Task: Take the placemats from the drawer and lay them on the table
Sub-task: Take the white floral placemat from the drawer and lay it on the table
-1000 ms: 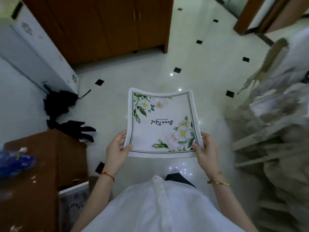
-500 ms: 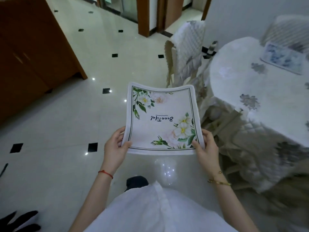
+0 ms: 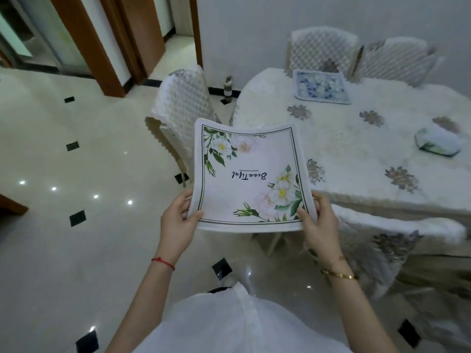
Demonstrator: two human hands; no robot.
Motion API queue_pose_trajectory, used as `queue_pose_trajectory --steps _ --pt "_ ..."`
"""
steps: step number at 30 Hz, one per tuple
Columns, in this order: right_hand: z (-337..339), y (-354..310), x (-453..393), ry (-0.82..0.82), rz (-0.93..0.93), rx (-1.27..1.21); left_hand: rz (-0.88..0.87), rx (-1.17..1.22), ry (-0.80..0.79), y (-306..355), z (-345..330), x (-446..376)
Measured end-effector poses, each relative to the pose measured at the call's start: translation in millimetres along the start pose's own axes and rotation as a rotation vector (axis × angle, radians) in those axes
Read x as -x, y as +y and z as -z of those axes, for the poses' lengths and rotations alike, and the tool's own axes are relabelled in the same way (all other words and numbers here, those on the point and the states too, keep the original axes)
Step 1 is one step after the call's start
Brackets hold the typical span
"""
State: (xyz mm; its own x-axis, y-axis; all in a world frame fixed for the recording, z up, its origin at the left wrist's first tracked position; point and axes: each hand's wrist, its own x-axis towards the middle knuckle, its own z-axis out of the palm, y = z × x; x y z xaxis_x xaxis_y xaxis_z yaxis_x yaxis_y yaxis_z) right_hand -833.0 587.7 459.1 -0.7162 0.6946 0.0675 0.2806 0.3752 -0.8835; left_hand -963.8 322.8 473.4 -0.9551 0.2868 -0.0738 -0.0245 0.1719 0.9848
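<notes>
A white placemat (image 3: pixel 251 179) with green leaves, pale flowers and the word "Beautiful" printed upside down hangs in the air in front of me, slightly bowed. My left hand (image 3: pixel 178 220) grips its near left corner and my right hand (image 3: pixel 317 222) grips its near right corner. The table (image 3: pixel 356 149), under a white cloth with grey flower patches, stands to the right, its left edge just beyond the mat. A blue floral placemat (image 3: pixel 321 89) lies flat at the table's far side.
Quilted white chairs stand around the table: one on the left (image 3: pixel 183 108), two at the back (image 3: pixel 321 50), one near me (image 3: pixel 397 230). A folded cloth (image 3: pixel 438 142) lies on the table's right part. A bottle (image 3: pixel 228 86) stands by the wall. Wooden door frames (image 3: pixel 102 47) rise behind the glossy tiled floor.
The view has swung right from the cabinet and floor to the dining table. Both hands keep the same hold on the mat, which now overlaps the table's left edge.
</notes>
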Motion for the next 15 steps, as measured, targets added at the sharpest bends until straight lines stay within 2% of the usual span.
queue_pose_trajectory --steps 5,11,15 --pt "14 1 -51 0.137 -0.066 0.032 -0.027 -0.013 -0.134 23 -44 -77" --pt "45 35 -94 0.188 -0.131 0.050 -0.036 -0.041 -0.273 26 -111 -127" --pt "76 69 -129 0.181 -0.132 0.069 -0.027 -0.052 -0.290 22 -166 -145"
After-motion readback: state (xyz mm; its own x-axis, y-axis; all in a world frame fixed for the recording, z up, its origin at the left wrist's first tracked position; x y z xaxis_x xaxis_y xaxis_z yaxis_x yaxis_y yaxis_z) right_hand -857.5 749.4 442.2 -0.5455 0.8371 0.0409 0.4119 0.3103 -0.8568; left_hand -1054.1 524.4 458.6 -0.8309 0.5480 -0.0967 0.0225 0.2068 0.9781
